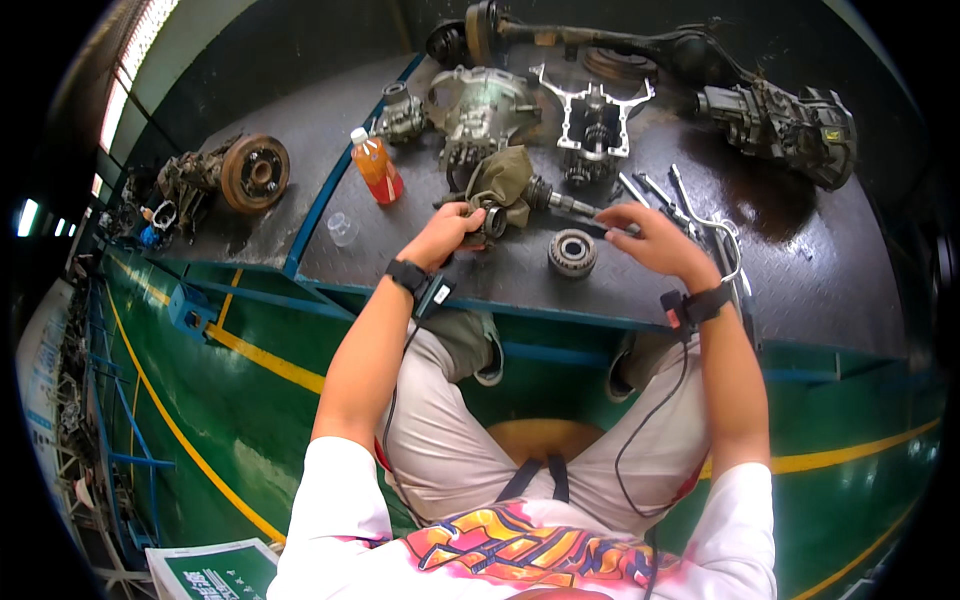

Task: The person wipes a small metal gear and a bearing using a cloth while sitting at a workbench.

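Observation:
My left hand grips a ring-shaped metal part, thumb on top, close to the table's front edge. Just behind it lies a crumpled olive-green cloth. A splined gear shaft extends to the right from the cloth, which hides part of it. Around the shaft's right end, my right hand hovers with thumb and fingers apart; whether the fingertips touch the shaft I cannot tell. A loose toothed gear rests on the steel tabletop between my hands.
Wrenches and ratchet handles lie to the right. Behind are a gearbox housing, an opened gear case, another transmission and an axle. A drink bottle and clear cup stand left.

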{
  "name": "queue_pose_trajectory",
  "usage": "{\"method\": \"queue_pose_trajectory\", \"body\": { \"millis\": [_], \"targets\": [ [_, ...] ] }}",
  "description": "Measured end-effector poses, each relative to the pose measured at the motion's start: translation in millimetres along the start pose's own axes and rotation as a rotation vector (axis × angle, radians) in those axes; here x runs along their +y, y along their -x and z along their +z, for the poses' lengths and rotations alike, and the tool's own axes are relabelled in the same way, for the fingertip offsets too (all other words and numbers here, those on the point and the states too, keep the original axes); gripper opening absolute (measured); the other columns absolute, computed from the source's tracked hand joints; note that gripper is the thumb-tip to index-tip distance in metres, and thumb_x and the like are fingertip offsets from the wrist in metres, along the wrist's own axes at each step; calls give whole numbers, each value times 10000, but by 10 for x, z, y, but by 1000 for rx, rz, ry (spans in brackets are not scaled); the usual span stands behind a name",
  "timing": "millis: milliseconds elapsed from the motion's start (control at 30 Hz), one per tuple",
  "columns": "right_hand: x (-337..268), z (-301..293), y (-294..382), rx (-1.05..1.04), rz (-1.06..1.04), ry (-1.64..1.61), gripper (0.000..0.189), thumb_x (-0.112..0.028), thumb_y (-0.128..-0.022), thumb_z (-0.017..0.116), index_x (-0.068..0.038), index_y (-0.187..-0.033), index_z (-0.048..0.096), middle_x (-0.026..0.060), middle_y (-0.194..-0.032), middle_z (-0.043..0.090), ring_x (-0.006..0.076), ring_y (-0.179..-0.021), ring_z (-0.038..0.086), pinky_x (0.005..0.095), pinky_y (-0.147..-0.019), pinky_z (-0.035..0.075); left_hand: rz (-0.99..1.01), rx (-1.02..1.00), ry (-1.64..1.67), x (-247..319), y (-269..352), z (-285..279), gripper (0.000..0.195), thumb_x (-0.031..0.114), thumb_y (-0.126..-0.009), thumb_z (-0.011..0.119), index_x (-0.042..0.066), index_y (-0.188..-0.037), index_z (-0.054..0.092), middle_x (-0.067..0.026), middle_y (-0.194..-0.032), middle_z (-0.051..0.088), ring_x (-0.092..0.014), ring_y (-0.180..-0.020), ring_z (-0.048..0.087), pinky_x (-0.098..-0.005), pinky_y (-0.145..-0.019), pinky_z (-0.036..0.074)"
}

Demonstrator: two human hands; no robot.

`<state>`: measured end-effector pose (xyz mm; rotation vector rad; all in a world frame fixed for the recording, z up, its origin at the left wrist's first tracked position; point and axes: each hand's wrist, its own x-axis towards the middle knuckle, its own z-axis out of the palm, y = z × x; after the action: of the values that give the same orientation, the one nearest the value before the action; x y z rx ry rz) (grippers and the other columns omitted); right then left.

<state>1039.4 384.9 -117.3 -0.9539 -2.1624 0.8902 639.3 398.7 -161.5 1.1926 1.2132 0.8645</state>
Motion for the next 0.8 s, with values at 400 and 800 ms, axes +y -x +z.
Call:
{"method": "queue_pose_trajectory", "body": {
  "millis": [400, 800],
  "targets": [
    [-790, 484, -164, 118, -164, -159, 990, -220, -989, 819, -17, -1730, 194, 207, -1553, 513, 256, -1306, 646, 342, -1008, 554, 360, -373, 748, 727, 860, 868, 455, 344, -1183, 433, 30, -1501, 518, -140, -1473, 639, -303, -1306, 651, -500, -1078, 550],
    [-852, 298, -124, 85, -45, -704, 351, -37, -1027, 701, 55, -1364, 665, 61, -1224, 756, 100, -1086, 695, 281, -926, 577, 326, -328, 1034, 874, 938, 1117, 439, 421, -1189, 397, 108, -1418, 605, -82, -1371, 698, -239, -1200, 667, -456, -1001, 556]
  ]
}}
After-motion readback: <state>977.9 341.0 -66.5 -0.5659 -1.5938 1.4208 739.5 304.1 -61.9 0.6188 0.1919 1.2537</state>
